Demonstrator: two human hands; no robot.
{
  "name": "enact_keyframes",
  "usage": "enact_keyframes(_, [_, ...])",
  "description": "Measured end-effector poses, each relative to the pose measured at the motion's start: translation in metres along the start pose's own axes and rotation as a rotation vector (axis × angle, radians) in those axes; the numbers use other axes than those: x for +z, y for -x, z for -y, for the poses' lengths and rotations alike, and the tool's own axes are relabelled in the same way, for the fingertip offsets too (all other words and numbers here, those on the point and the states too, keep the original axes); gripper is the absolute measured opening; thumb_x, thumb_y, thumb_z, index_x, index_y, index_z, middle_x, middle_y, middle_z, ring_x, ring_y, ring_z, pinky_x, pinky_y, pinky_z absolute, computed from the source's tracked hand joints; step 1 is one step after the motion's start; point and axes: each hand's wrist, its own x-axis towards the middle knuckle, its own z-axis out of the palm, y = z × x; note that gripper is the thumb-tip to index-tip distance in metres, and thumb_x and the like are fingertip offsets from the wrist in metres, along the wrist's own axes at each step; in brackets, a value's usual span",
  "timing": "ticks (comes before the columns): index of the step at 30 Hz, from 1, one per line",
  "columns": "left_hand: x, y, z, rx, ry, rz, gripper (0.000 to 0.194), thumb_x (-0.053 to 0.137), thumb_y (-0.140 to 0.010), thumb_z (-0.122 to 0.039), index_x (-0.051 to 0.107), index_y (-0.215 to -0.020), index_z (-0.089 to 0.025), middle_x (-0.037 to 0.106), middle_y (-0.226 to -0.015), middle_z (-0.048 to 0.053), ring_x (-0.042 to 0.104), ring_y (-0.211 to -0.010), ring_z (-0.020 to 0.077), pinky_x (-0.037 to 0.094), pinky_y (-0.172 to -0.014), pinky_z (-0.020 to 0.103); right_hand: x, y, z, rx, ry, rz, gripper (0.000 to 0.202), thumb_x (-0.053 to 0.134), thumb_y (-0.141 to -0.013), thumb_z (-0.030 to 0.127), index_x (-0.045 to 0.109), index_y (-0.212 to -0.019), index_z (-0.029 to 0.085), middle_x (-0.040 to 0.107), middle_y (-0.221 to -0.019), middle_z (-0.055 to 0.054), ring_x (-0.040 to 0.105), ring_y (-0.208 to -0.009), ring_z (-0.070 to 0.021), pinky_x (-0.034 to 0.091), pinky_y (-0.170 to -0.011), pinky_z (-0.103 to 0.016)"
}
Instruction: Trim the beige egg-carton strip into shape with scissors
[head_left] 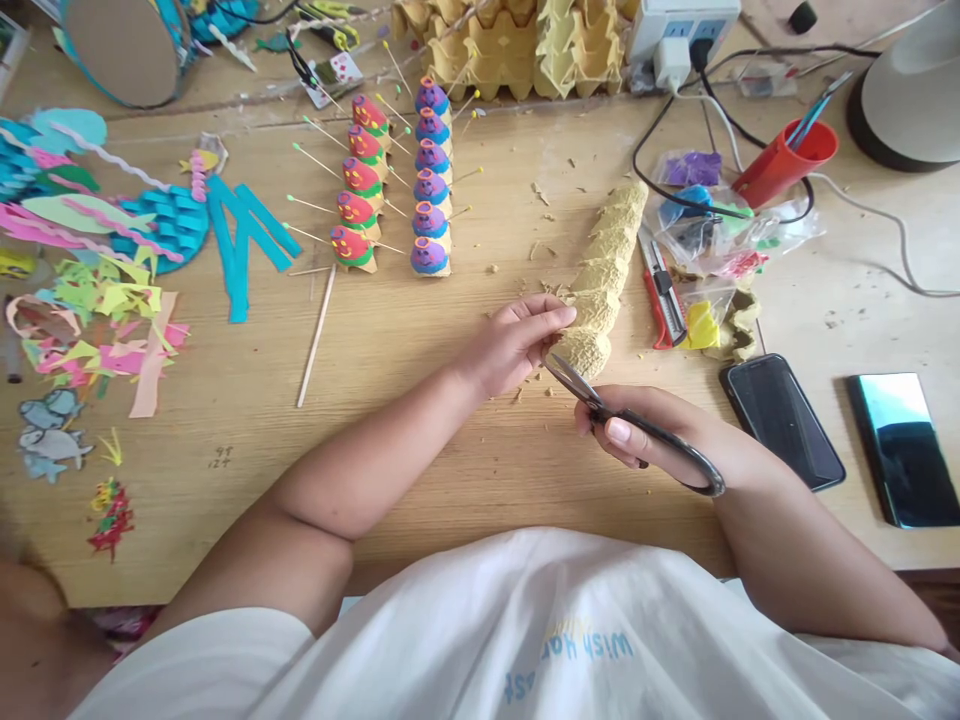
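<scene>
A bumpy tan egg-carton strip [598, 292] lies at a slant on the wooden table. My left hand [521, 343] pinches its near left edge with thumb and fingers. My right hand [645, 430] is wrapped round a pair of dark-handled scissors [574, 380]. The blades point up and left, with their tips at the strip's near end beside my left fingertips. Whether the blades touch the cardboard I cannot tell. Small cardboard scraps are scattered around the strip.
Two rows of painted egg-carton cups, red-green [358, 180] and purple-blue [431, 185], bristle with pins. A red utility knife [661, 300] lies right of the strip, near two phones [784, 420] and a red cup [787, 160]. Paper scraps [112, 320] cover the left. Egg cartons [487, 50] stand behind.
</scene>
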Motion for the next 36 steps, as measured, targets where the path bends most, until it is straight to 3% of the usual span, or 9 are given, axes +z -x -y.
enact_keyframes(7, [-0.001, -0.002, 0.001, 0.023, -0.075, 0.021, 0.04, 0.098, -0.076, -0.041, 0.065, -0.074, -0.018, 0.061, -0.066, -0.006, 0.054, -0.059, 0.0053, 0.044, -0.058, 0.018, -0.002, 0.001, 0.001, 0.068, -0.043, 0.018, 0.055, 0.059, -0.105, 0.073, 0.06, -0.097, 0.019, 0.05, -0.063, 0.006, 0.044, -0.053, -0.0102, 0.033, -0.051, -0.027])
enact_keyframes(22, [-0.003, -0.002, 0.001, 0.019, -0.145, 0.002, 0.043, 0.099, -0.072, -0.046, 0.066, -0.074, -0.018, 0.06, -0.067, -0.007, 0.055, -0.06, 0.0045, 0.047, -0.059, 0.016, -0.005, -0.002, 0.004, 0.237, -0.078, 0.041, 0.065, 0.062, -0.096, 0.084, 0.058, -0.089, 0.019, 0.046, -0.054, 0.009, 0.037, -0.045, -0.0078, 0.03, -0.043, -0.024])
enact_keyframes(36, [-0.003, -0.003, 0.002, 0.009, -0.078, -0.029, 0.034, 0.096, -0.076, -0.035, 0.067, -0.076, -0.018, 0.064, -0.068, -0.006, 0.058, -0.061, 0.0046, 0.048, -0.06, 0.016, -0.007, -0.003, -0.009, 0.174, 0.081, 0.017, 0.059, 0.064, -0.098, 0.078, 0.054, -0.081, 0.022, 0.04, -0.063, 0.007, 0.035, -0.056, -0.0089, 0.027, -0.052, -0.026])
